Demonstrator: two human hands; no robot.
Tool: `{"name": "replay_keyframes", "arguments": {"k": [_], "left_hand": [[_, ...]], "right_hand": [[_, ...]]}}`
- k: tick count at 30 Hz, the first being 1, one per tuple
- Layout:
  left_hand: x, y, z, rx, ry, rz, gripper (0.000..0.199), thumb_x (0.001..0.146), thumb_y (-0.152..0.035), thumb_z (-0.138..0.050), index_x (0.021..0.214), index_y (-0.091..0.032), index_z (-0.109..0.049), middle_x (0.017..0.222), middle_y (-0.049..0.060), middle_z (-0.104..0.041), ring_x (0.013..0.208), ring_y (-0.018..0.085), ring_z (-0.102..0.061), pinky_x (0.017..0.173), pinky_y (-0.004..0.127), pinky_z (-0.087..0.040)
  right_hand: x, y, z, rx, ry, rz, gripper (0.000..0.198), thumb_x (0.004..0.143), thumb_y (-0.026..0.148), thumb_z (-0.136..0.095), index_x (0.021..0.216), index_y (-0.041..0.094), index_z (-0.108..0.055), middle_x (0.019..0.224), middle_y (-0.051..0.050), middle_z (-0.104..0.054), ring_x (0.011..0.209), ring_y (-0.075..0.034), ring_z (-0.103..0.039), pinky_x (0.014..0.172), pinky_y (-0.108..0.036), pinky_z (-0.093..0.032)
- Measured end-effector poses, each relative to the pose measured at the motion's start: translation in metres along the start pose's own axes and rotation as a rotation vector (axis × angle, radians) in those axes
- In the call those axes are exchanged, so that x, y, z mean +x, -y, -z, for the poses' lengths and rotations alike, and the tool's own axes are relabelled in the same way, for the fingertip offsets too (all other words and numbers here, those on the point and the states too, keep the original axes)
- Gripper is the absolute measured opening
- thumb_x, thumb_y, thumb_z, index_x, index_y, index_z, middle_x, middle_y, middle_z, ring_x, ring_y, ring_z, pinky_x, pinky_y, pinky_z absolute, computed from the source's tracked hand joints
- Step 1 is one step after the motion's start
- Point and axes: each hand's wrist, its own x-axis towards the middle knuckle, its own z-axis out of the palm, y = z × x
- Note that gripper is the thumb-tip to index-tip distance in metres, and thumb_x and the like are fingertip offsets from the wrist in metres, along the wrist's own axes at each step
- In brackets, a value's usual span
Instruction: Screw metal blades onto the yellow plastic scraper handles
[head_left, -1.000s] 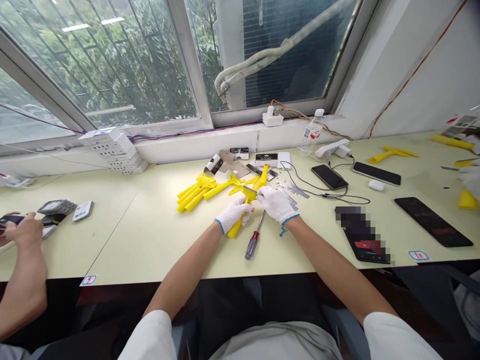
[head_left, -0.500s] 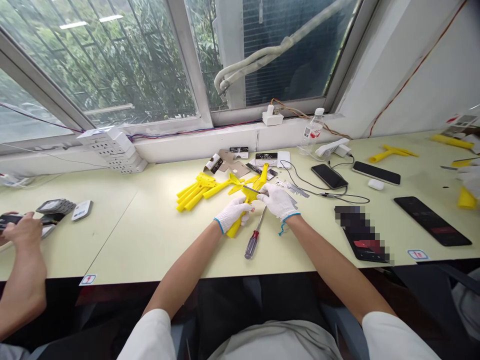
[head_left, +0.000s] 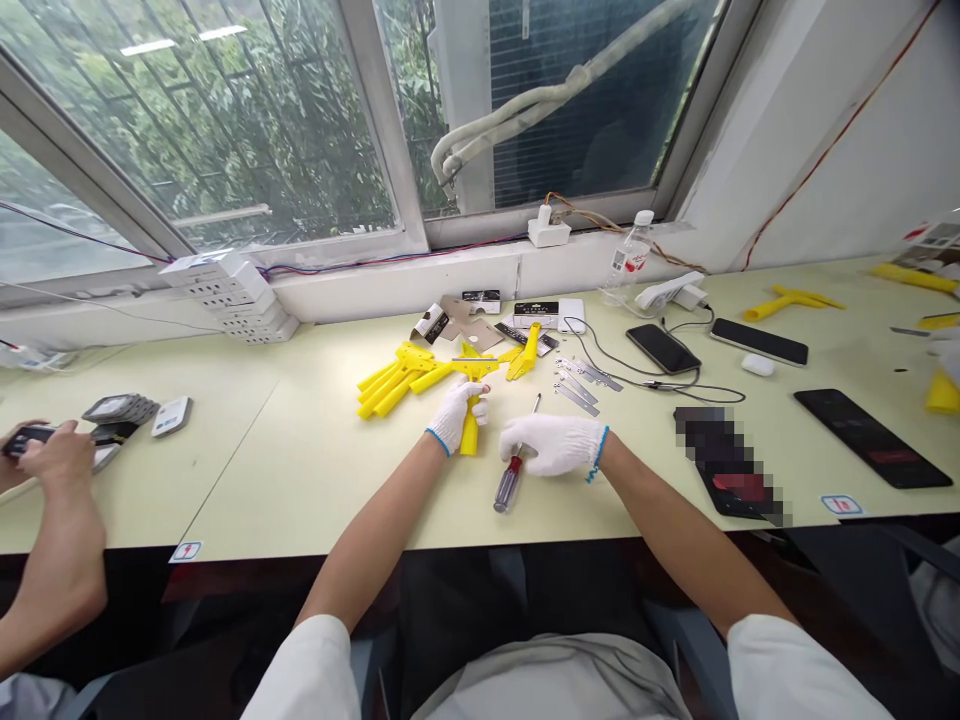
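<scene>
In the head view my left hand [head_left: 454, 412], in a white knit glove, grips the handle of a yellow plastic scraper [head_left: 469, 440]. The scraper is held upright, with a thin metal blade [head_left: 474, 360] across its wide head. My gloved right hand [head_left: 555, 444] has its fingers curled over the shaft of a screwdriver [head_left: 508, 487]. Its clear handle with a red collar points towards me, and its tip shows beyond the hand. Several metal blades [head_left: 577, 395] with small screws lie past my right hand. More yellow scraper parts [head_left: 390, 385] lie to the left, and another one [head_left: 527, 355] lies behind.
Black-and-white cardboard packaging [head_left: 480, 325] lies at the back of the table [head_left: 300, 470]. To the right are a cable [head_left: 660, 385], phones [head_left: 663, 350] and a bottle [head_left: 631, 258]. White boxes [head_left: 244, 295] are stacked at the left. A co-worker's hands [head_left: 56, 450] hold a device far left.
My right hand has left the scraper's head and come down towards me onto the screwdriver. My left hand still holds the scraper, now turned with its blade facing away.
</scene>
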Motion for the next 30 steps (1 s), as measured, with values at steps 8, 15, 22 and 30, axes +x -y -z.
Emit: {"name": "replay_keyframes", "arguments": {"k": [8,15,22,30], "left_hand": [[0.002,0.004,-0.001,0.020,-0.012,0.001,0.048,0.070,-0.025,-0.081,0.105,-0.025,-0.047,0.098,-0.004,-0.063,0.049,0.004,-0.043,0.043,0.023,-0.036],[-0.003,0.000,-0.005,0.053,0.012,-0.005,0.049,0.071,-0.026,-0.081,0.106,-0.026,-0.046,0.100,-0.003,-0.062,0.050,0.005,-0.044,0.044,0.024,-0.038],[-0.013,-0.002,-0.011,0.131,0.103,0.025,0.039,0.076,-0.027,-0.079,0.102,-0.024,-0.050,0.097,-0.001,-0.060,0.050,0.005,-0.042,0.044,0.025,-0.038],[-0.018,-0.002,-0.013,0.190,0.175,0.072,0.041,0.075,-0.026,-0.078,0.100,-0.025,-0.045,0.098,-0.001,-0.063,0.049,0.006,-0.047,0.043,0.026,-0.039]], "right_hand": [[-0.002,0.015,-0.019,-0.132,0.192,0.321,0.016,0.088,0.006,-0.074,0.096,0.019,-0.078,0.102,-0.003,-0.070,0.079,-0.014,-0.058,0.069,-0.026,-0.042],[-0.011,-0.002,0.029,0.170,-0.692,-0.011,0.026,0.104,0.034,-0.063,0.127,0.021,-0.066,0.103,-0.007,-0.074,0.083,-0.018,-0.068,0.084,-0.032,-0.060],[0.001,-0.031,0.035,0.194,-1.269,-0.110,0.095,0.095,0.024,-0.051,0.174,0.020,0.003,0.137,-0.022,-0.061,0.122,-0.026,-0.072,0.097,-0.042,-0.066],[0.010,-0.052,0.041,0.292,-1.496,-0.065,0.093,0.096,0.030,-0.059,0.173,0.027,-0.006,0.162,-0.025,-0.029,0.116,-0.026,-0.071,0.107,-0.055,-0.064]]}}
